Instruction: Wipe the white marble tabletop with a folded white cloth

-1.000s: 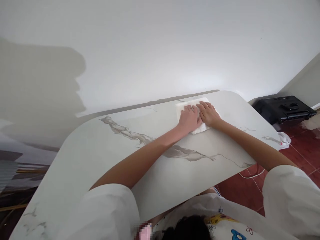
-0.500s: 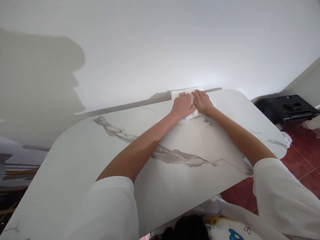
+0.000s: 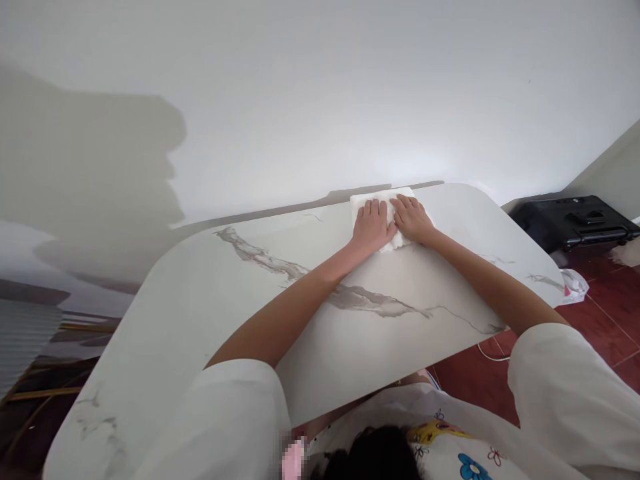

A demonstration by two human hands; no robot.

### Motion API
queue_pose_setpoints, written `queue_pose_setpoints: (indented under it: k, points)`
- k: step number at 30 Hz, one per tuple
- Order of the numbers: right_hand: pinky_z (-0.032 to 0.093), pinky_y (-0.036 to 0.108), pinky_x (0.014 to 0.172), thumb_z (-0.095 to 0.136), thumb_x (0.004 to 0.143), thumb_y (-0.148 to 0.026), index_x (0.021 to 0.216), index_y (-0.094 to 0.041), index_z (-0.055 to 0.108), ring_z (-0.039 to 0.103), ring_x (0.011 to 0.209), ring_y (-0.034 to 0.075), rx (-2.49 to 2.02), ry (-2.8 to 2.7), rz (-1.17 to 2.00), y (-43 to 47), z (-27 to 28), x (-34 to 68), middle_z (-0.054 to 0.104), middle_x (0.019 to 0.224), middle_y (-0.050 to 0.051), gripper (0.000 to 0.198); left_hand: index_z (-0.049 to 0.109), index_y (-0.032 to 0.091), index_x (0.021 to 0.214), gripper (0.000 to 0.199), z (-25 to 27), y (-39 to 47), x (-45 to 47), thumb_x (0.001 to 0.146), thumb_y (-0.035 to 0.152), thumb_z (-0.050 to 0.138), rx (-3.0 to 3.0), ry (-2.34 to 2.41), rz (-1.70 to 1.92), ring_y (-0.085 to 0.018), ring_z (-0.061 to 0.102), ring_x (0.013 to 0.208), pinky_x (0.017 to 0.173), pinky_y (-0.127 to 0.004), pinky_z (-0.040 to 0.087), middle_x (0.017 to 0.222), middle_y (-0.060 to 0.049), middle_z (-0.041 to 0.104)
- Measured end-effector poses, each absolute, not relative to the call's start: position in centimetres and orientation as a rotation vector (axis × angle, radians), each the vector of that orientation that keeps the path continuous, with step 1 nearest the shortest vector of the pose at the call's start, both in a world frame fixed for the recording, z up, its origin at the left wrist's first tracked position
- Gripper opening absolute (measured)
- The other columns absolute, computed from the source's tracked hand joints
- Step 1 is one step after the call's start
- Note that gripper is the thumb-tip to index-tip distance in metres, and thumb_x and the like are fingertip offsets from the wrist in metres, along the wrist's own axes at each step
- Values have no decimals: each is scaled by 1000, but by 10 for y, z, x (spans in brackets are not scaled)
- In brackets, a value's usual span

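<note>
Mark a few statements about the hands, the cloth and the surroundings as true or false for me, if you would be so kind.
1. The left hand and right hand both rest on a white cloth. True.
2. The cloth lies at the table edge nearest the person. False: it lies by the far edge of the table, next to the wall.
3. A black case is off to the right of the table. True.
4. The floor is blue. False: the floor is red.
5. Veining marks the tabletop. True.
</note>
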State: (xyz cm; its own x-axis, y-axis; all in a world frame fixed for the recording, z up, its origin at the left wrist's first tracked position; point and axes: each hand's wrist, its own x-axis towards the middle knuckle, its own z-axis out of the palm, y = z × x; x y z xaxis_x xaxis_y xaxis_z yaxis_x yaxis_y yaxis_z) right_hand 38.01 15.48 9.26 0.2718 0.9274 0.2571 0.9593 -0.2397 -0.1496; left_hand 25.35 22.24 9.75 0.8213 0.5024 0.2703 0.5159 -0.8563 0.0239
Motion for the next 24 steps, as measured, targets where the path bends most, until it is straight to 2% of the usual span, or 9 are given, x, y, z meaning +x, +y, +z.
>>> queue_pose_setpoints:
  k: [9,16,24]
  points:
    - [34,47,107,25,96,-26,142,-13,41,35,135,31,-2271,-1734,-128,80,93,332,37,150,14,50,37,2,139,57,92,162,203,92,33,38,-3010,-745,-420,-35,31,139,110,-49,28,147,-23,37]
    - [28,47,113,25,96,-25,146,-12,35,27,142,29,-2340,-1730,-30,51,98,306,28,155,14,52,35,0,139,59,92,136,181,91,33,38,-3070,-748,-425,-36,28,140,112,-50,27,148,-25,34]
    - [30,46,112,27,96,-27,143,-8,38,29,141,29,-2301,-1741,-145,14,94,272,35,151,18,52,34,3,139,60,92,106,149,88,34,41,-3099,-691,-408,-36,29,140,111,-50,29,148,-25,36]
